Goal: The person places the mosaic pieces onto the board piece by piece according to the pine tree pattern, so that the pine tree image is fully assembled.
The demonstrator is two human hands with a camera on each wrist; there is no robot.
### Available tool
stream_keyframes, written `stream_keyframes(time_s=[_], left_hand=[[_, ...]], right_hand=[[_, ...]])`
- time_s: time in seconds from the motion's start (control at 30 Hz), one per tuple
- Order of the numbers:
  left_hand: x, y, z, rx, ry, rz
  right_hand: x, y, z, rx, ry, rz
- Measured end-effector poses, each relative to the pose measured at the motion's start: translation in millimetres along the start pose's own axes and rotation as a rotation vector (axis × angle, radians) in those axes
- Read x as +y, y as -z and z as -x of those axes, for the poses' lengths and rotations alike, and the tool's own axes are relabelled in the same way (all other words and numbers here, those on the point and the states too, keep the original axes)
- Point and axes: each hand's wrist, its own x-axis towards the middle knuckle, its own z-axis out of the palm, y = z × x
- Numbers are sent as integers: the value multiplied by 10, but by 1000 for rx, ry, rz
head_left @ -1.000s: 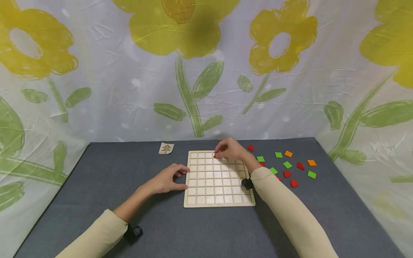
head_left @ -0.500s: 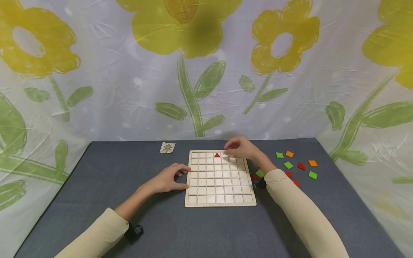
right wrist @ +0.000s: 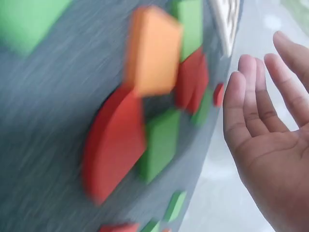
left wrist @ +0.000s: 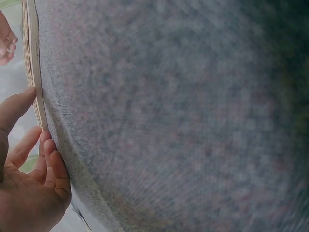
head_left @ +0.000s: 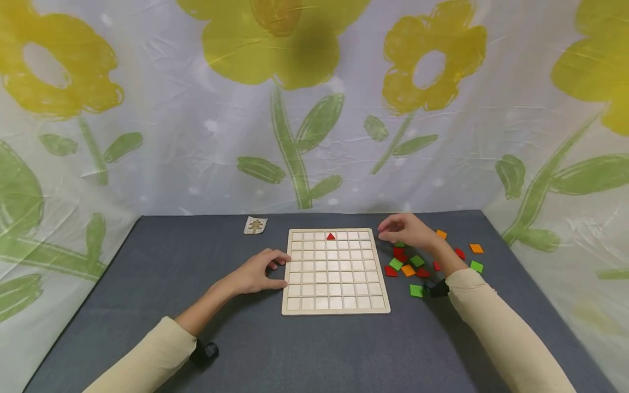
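A pale wooden grid board [head_left: 334,277] lies on the dark table, with one red triangular tile [head_left: 331,237] in a top-row square. My left hand [head_left: 256,271] rests at the board's left side; in the left wrist view the tips of its relaxed thumb and fingers touch the board's edge [left wrist: 36,72]. Beyond the board's right side, my right hand [head_left: 408,231] hangs over loose tiles, its fingers loosely bent. From the right wrist view, the palm [right wrist: 277,159] faces the camera and nothing shows between the fingers. Under it lie a red tile [right wrist: 116,147], an orange tile [right wrist: 154,53] and green tiles [right wrist: 160,145].
Several more tiles are spread right of the board, among them a green square [head_left: 416,291] nearest me and an orange one [head_left: 476,248] farther right. A small patterned card [head_left: 255,225] lies behind the board to the left. A flower-printed curtain [head_left: 196,180] closes off the table's back.
My right hand has let go of the red triangle on the board's top row and moved right, off the board to the loose tiles. The left hand has stayed at the board's edge.
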Motion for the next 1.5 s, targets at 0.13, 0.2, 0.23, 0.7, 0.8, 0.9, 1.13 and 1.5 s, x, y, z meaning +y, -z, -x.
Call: stream_keyframes(time_s=[0.13, 0.2, 0.23, 0.7, 0.8, 0.9, 1.13, 1.5], left_hand=[[1, -5, 10, -3, -1, 3], [4, -7, 10, -4, -4, 6], [7, -7, 10, -5, -3, 7], [-8, -10, -7, -4, -5, 9], [-8, -10, -6, -2, -2, 6], [-5, -5, -8, -5, -3, 8], [-9, 4, -12, -8, -6, 10], [-23, -1, -41, -16, 3, 4]], right_hand=[[113, 69, 121, 8, -6, 27], [158, 91, 168, 8, 9, 39], [174, 98, 188, 9, 20, 43], [288, 76, 253, 50, 106, 197], [273, 59, 257, 51, 63, 232], [264, 44, 260, 57, 32, 252], [270, 17, 250, 57, 27, 255], [214, 19, 244, 41, -10, 338]])
